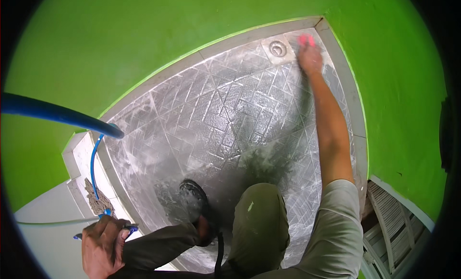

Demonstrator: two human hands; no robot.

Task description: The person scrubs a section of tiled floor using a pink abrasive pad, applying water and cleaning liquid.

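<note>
My right arm stretches to the far right corner of the wet grey tiled floor (pixel 230 115). There my right hand (pixel 311 60), smeared by motion, is closed on a pink pad (pixel 306 40), perhaps a sponge, against the floor. A square drain plate (pixel 277 49) with a round opening lies just left of it. At the lower left, my left hand (pixel 102 245) is closed around a slim blue and dark tool (pixel 130 228). Its ends stick out on both sides of the fist; its kind is hidden.
Green walls (pixel 158 34) with pale skirting tiles enclose the floor. A thick blue pipe (pixel 57 111) juts in from the left. Beyond a raised sill stands a mop head (pixel 93 197). My sandalled foot (pixel 194 195) rests on the floor. White slatted panels (pixel 396 226) lean lower right.
</note>
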